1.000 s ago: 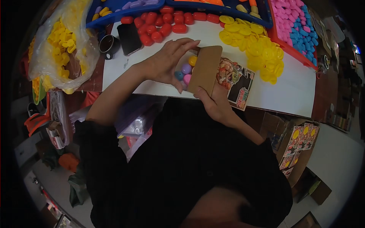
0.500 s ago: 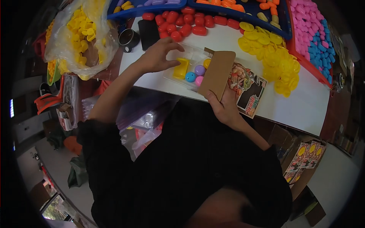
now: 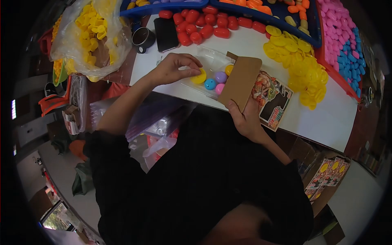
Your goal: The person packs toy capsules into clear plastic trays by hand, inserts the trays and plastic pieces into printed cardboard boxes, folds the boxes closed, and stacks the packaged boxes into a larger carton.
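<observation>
My left hand has its thumb and fingers closed on a yellow plastic piece, which shows its round face. It sits over a clear plastic tray holding several small balls, among them a purple ball, a blue ball and a pink ball. My right hand grips a printed cardboard box by its near side. The box's plain brown flap stands up, and the tray's right end is hidden behind it. Colourful artwork shows on the box's right side.
Red capsules lie along the back, below blue bins. Yellow discs are heaped at right beside a red tray of pink and blue pieces. A phone, a mug and a bag of yellow parts stand left.
My left hand has closed on the yellow piece, which has turned from its side to show a round face. My right hand still holds the box; the whole view has shifted slightly.
</observation>
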`<state>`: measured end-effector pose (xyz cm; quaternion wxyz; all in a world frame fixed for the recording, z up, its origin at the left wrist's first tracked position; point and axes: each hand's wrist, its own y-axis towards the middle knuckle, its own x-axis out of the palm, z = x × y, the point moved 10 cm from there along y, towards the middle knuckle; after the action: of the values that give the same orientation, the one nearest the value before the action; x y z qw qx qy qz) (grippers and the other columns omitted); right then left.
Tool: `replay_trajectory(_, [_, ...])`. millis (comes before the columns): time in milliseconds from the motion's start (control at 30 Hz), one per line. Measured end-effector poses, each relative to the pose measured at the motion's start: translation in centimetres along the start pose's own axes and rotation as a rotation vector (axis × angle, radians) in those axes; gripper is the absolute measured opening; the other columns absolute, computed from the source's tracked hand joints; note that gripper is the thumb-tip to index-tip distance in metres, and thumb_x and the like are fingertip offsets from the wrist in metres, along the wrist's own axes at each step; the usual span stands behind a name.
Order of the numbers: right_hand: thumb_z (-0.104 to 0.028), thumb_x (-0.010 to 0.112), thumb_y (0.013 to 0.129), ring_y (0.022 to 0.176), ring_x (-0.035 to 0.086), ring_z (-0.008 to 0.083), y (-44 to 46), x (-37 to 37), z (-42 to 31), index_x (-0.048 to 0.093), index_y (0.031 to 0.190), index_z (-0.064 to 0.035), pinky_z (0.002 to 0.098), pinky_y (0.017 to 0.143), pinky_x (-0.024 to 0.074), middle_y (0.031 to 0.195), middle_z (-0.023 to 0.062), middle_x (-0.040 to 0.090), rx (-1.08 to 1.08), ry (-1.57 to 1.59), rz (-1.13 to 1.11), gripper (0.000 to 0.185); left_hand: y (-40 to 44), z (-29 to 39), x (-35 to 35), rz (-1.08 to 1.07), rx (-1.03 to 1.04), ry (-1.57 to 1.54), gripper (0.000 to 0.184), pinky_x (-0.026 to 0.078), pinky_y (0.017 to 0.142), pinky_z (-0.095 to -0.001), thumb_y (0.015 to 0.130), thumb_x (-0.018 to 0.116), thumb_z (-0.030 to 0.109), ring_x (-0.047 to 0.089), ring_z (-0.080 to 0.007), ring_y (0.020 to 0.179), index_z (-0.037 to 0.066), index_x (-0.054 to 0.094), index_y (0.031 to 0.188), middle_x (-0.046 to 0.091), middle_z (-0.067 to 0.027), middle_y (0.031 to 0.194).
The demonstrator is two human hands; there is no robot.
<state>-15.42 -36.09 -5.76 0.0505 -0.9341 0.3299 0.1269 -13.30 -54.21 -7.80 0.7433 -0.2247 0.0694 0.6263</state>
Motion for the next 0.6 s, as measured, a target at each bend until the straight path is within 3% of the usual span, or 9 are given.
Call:
replay_trajectory(133, [-0.01, 0.053, 0.082, 0.082, 0.058, 0.0316, 0.1, -0.2, -0.7, 0.048, 0.106, 0.0003, 0.0384, 0.073, 0.0463, 0.092, 0.0175, 0.055, -0.007, -0.022, -0.004, 0.027, 0.3, -1.0, -1.5, 0.157, -0.022, -0.001, 0.024, 0.042, 0.088, -0.0294, 0.076, 0.07, 0.019, 0.055, -0.0182, 0.097, 0.001, 0.064, 0.091, 0.058, -0.0062, 0.1])
replay_trajectory(200, [-0.01, 0.053, 0.082, 0.081, 0.059, 0.0309, -0.1, 0.0, -0.6, 0.048, 0.106, 0.0002, 0.038, 0.072, 0.0465, 0.091, 0.0169, 0.056, 0.006, -0.02, -0.018, 0.026, -0.3, -3.5, -1.1, 0.006, -0.289, 0.038, 0.024, 0.04, 0.09, -0.0299, 0.077, 0.07, 0.021, 0.053, -0.0178, 0.096, 0.001, 0.061, 0.087, 0.057, -0.0045, 0.097])
replay_trajectory(300, [-0.01, 0.053, 0.082, 0.079, 0.059, 0.0297, -0.1, -0.2, -0.7, 0.048, 0.105, -0.0001, 0.0372, 0.071, 0.0466, 0.09, 0.016, 0.056, -0.01, -0.003, 0.02, 0.026, -0.1, -4.1, -0.2, -0.131, -0.254, -0.167, 0.02, 0.037, 0.092, -0.0292, 0.081, 0.066, 0.021, 0.052, -0.0174, 0.098, 0.002, 0.062, 0.086, 0.057, -0.0046, 0.097])
replay_trajectory(400, [-0.01, 0.053, 0.082, 0.078, 0.058, 0.0291, 0.0, 0.0, -0.7, 0.048, 0.106, -0.0006, 0.0367, 0.07, 0.0465, 0.089, 0.0149, 0.056, 0.0, -0.033, -0.017, 0.026, 0.0, -3.6, 0.5, -0.264, -0.258, -0.177, 0.018, 0.037, 0.092, -0.0273, 0.084, 0.063, 0.019, 0.053, -0.0157, 0.097, 0.002, 0.064, 0.091, 0.06, -0.0045, 0.098])
replay_trajectory(600, [-0.01, 0.053, 0.082, 0.074, 0.056, 0.029, 0.0, -0.4, -0.5, 0.048, 0.104, -0.0006, 0.0366, 0.069, 0.0453, 0.086, 0.0144, 0.054, 0.009, -0.011, -0.015, 0.025, 0.0, -5.7, 3.6, -0.352, -0.36, -0.436, 0.019, 0.034, 0.094, -0.0243, 0.084, 0.06, 0.012, 0.049, -0.0129, 0.101, -0.001, 0.065, 0.096, 0.055, -0.0039, 0.104])
